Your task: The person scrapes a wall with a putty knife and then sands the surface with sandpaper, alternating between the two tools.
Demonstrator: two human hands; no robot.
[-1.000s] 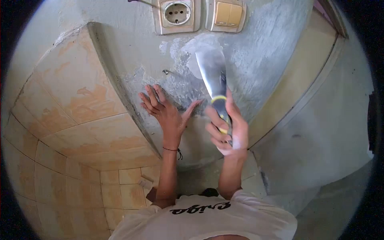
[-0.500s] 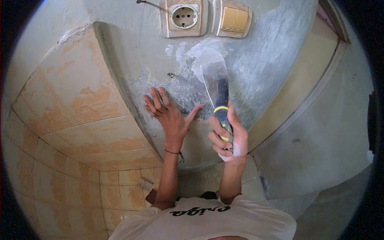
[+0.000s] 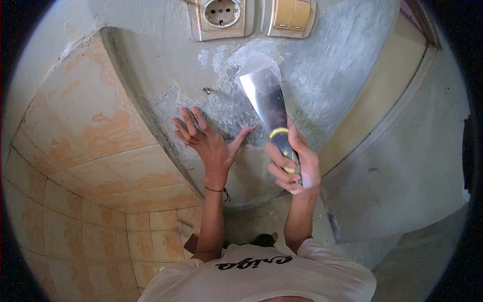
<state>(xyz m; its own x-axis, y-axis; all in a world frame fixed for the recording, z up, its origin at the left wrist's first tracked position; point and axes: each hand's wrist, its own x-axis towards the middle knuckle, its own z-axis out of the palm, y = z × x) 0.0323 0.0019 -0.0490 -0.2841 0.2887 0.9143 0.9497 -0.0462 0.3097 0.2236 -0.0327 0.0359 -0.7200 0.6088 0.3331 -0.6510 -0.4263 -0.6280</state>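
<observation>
My right hand [image 3: 296,160] is wrapped round the dark grey and yellow handle of a putty knife [image 3: 266,100]. The wide metal blade points up and slightly left, its tip over a patch of white putty [image 3: 254,56] on the wall. White residue marks the heel of that hand. To the left, my left hand [image 3: 210,146] lies against the grey wall [image 3: 173,108] with fingers spread and thumb stretched toward the knife; it holds nothing. Above its fingertips a small metal screw or hook [image 3: 207,91] sticks out of the wall.
A wall socket [image 3: 222,14] and a double light switch [image 3: 291,16] sit above the putty patch. Orange-patterned tiles [image 3: 108,131] cover the ledge on the left. At the right is a door frame [image 3: 385,118]. A small pale object [image 3: 182,229] lies low on the left.
The putty knife's blade has tilted further left, and my right hand has shifted slightly right and down. My left hand remains spread on the wall. The view has shifted a little.
</observation>
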